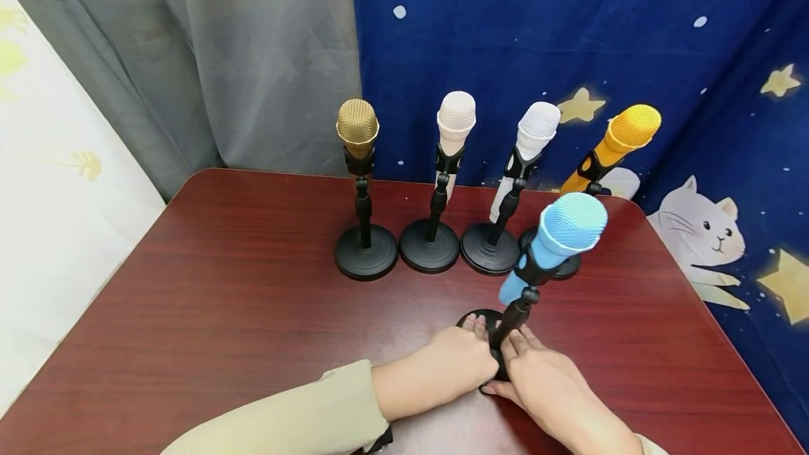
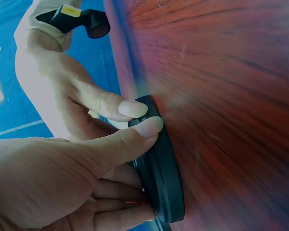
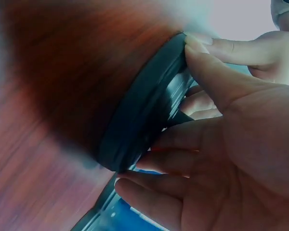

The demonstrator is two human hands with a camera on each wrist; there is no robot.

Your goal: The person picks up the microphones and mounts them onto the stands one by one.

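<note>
A light-blue microphone (image 1: 571, 223) sits tilted in the clip of a black desk stand (image 1: 513, 318) with a round base. My left hand (image 1: 442, 367) grips the base from the left, fingers over its top and thumb on its rim. From the right, my right hand (image 1: 553, 385) holds the same base, its fingers beside the upright. The two thumbs meet at the rim of the base (image 2: 169, 173) in the left wrist view. The right wrist view also shows the base (image 3: 135, 103) between thumb and fingers. The hands partly cover the base in the head view.
Behind, on the red-brown table (image 1: 208, 300), stand a gold microphone (image 1: 357, 125), a cream one (image 1: 456, 118), a white one (image 1: 537, 128) and a yellow one (image 1: 632, 128), each on a black stand. Grey and blue curtains (image 1: 480, 34) hang beyond the back edge.
</note>
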